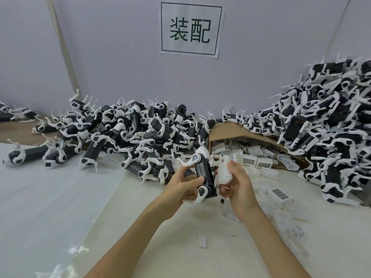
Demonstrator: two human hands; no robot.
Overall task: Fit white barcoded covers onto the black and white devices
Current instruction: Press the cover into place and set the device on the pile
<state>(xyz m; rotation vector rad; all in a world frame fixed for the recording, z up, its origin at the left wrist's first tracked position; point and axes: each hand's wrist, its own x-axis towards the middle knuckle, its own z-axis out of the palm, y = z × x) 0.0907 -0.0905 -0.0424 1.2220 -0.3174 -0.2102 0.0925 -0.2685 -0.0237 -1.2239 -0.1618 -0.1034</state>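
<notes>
Two-handed hold at centre. Grips black and white device (203, 173) by its black body with curled left hand (183, 184) fingers (197, 179); pinches white cover (224, 173) in right hand (240, 183), just at 3 o'clock of the device. Probably light, stiff, slick plastic; thin legs look fragile, so best gripped by body, cover by edges.

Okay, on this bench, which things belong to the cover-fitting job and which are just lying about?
In the job: black and white device gripped by the left hand; white plastic cover held by the right hand; brown cardboard box of spare covers; central heap of waiting devices.
Lying about: printed paper wall sign; small white scrap on the table.
</notes>
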